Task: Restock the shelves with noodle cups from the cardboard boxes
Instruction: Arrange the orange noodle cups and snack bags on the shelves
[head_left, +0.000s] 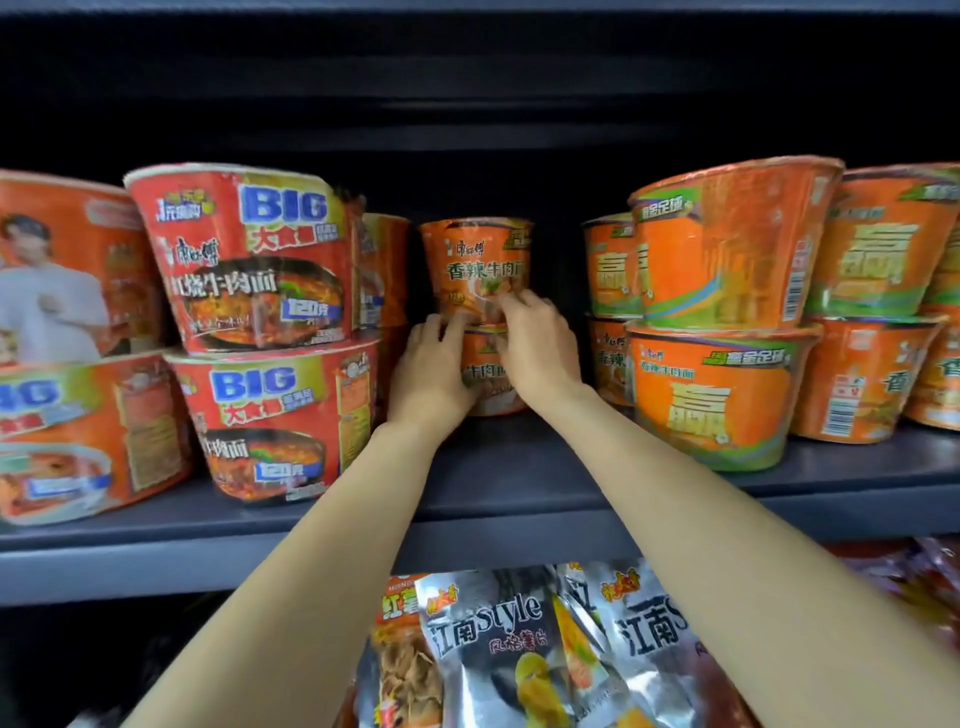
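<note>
Two small orange noodle cups stand stacked at the back of the grey shelf, in the gap between the big bowls. The upper cup is a tapered tub, wider at the top, wrapped in glossy film with a printed noodle picture and green-edged lettering. The lower cup carries the same print and is partly hidden by your hands. Your left hand wraps its curled fingers round the left side of the lower cup, its fingertips reaching the seam where the two cups meet. Your right hand lies over the right side of the lower cup, and its fingertips pinch the bottom edge of the upper cup.

To your left, two red bowls marked BIG sit one on the other, wide and shiny, with dark soup pictures; a second red stack stands further left, cut by the frame edge. To your right, orange bowls with green bands are stacked two high in several columns; the exact count is not clear. Below the shelf lip, two silvery foil snack bags and one orange bag lie crinkled.
</note>
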